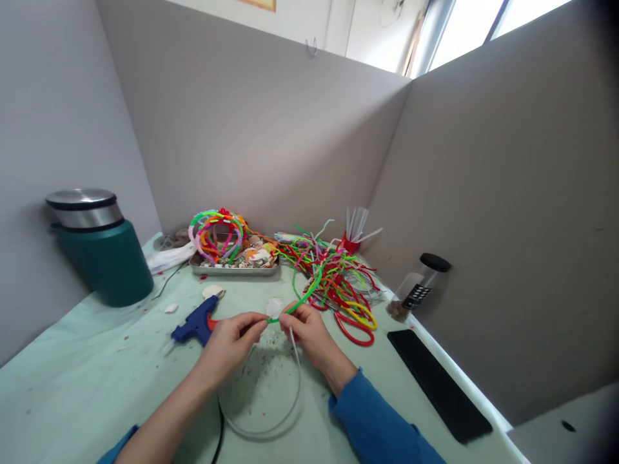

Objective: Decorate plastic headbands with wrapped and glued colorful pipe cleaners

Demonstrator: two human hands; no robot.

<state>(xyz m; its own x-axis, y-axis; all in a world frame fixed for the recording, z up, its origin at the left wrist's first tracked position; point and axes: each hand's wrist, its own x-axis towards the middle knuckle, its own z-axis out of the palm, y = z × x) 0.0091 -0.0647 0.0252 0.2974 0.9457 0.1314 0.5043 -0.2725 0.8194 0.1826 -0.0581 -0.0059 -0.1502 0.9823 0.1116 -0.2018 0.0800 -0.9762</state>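
Note:
A bright green pipe cleaner (312,290) runs between my hands, its long tail rising up and to the right. My left hand (232,345) is closed in a pinch on its short left end. Thumb and fingers of my right hand (309,332) pinch the same pipe cleaner, just beside the left fingertips. A thin pale hoop like a plain headband (296,396) curves below both hands, one end reaching up to my right fingers. Its contact with the green strand is hidden by the fingertips. Left of my hands lies a blue glue gun (196,322).
A metal tray (236,271) holds colourful wrapped hoops and shells. Right of it lies a heap of pipe cleaners (324,261) with red-and-yellow-handled scissors (360,328). A green flask (104,261), a clear jar (416,290) and a black slab (438,383) stand near the partitions.

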